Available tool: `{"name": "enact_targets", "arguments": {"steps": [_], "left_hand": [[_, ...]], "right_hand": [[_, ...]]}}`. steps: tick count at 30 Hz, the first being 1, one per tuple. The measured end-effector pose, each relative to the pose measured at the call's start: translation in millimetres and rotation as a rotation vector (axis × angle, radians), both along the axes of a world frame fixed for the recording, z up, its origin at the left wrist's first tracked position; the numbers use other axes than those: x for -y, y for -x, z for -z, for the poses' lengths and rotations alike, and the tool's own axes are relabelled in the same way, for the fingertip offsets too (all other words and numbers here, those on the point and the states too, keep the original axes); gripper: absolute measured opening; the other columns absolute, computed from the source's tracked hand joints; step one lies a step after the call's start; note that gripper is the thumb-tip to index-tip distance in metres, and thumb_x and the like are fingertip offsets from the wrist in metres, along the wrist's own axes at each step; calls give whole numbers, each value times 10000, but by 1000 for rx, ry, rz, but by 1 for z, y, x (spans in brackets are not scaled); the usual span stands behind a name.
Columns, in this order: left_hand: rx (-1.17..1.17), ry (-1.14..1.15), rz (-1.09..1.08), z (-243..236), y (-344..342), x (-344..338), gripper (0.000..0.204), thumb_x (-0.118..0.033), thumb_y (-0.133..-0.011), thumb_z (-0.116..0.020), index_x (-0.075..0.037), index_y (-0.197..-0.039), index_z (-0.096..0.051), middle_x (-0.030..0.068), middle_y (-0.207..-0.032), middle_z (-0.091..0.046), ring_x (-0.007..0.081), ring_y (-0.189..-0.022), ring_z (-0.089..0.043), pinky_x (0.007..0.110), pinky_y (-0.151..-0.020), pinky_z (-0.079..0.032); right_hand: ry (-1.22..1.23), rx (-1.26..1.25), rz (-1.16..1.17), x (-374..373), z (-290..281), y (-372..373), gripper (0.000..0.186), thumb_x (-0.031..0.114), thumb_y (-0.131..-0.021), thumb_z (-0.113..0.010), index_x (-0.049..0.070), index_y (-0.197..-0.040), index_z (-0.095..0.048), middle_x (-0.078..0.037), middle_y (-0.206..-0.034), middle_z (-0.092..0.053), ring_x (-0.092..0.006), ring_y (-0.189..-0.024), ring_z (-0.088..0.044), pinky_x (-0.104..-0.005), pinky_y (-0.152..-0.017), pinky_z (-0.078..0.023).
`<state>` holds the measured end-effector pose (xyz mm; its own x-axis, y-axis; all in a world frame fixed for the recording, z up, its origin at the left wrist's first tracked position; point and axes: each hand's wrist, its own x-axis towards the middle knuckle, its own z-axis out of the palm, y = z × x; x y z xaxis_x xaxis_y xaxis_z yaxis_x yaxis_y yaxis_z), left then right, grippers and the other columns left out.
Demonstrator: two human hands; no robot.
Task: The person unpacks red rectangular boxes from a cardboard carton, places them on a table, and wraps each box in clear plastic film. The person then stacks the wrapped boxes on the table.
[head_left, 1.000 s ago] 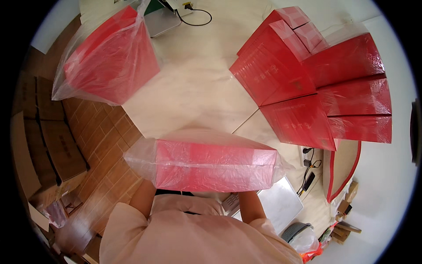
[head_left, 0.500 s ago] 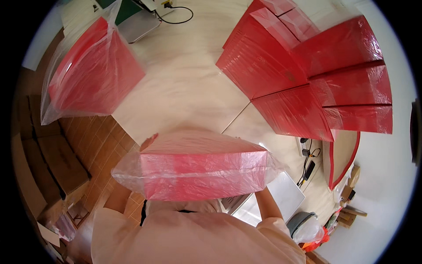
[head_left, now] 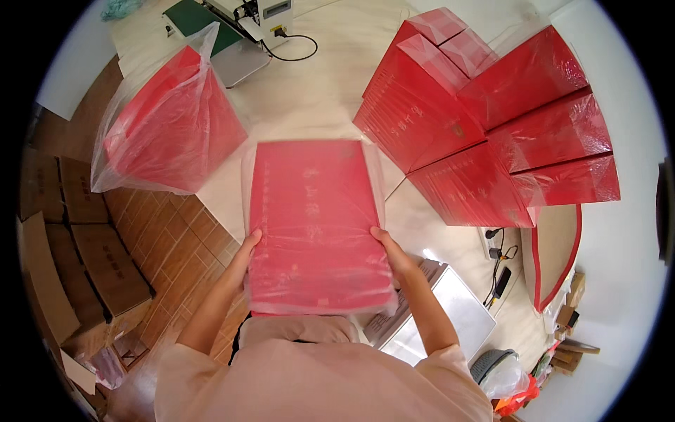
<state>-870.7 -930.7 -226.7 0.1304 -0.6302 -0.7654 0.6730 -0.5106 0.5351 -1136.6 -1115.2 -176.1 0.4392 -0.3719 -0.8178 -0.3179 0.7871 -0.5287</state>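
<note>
A flat red box in a clear plastic bag is held up in front of my body, its broad face toward me. Along its left edge my left hand grips, thumb on the front. My right hand clasps the opposite edge the same way, and the fingers behind the box are hidden. Loose film sticks out past the box's sides. Farther left, another red box stands in a loose clear bag near the table's edge.
Several film-wrapped red boxes stand stacked at the far right of the pale table. A machine with a green bed is at the back. Open brown cartons stand on the left floor. A silver-topped machine and a grey basket are at right.
The bagged box has turned from showing its narrow side to showing its broad face. Both hands, mostly hidden behind it before, now show at its side edges.
</note>
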Motion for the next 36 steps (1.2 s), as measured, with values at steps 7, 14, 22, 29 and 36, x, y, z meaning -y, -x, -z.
{"name": "enact_targets", "arguments": {"steps": [7,14,22,29,36], "left_hand": [[-118,-3,-78,-77,12,-28,740,-622,-907,-414,-89,-1416,-348,87,-1423,-417,235,-1276,-435,403,-1028,-391],[-28,353,-206,-121,-6,-27,727,-621,-952,-238,-86,-1441,-293,71,-1444,-381,217,-1304,-391,392,-1078,-329],[1157,240,27,-120,-38,-16,530,-427,-995,-402,-36,-1352,-428,124,-1216,-572,182,-1118,-553,332,-946,-426],[1383,70,-11,-149,-94,-16,195,-138,-941,-495,-7,-890,-630,88,-561,-592,164,-499,-588,313,-495,-441],[1433,159,-371,-189,-133,-40,122,-78,-929,-500,-23,-884,-600,35,-664,-564,91,-619,-544,235,-594,-420]], "right_hand": [[-14,9,29,-20,-16,3,831,659,-865,-472,17,-1387,-400,-138,-1378,-465,-250,-1269,-422,-348,-1071,-298],[662,223,-172,4,-66,-49,800,598,-900,-481,-45,-1365,-381,-175,-1333,-494,-251,-1243,-444,-346,-1043,-329],[1295,-253,-234,38,-90,-109,379,362,-911,-571,-9,-837,-594,-194,-638,-599,-366,-635,-611,-394,-602,-482],[1746,-573,-208,63,-101,-117,146,173,-850,-592,36,-801,-611,-173,-665,-622,-366,-626,-623,-459,-556,-474],[1816,-481,392,90,-139,-86,103,57,-866,-568,-9,-909,-634,-111,-656,-624,-170,-509,-550,-287,-514,-458]]}}
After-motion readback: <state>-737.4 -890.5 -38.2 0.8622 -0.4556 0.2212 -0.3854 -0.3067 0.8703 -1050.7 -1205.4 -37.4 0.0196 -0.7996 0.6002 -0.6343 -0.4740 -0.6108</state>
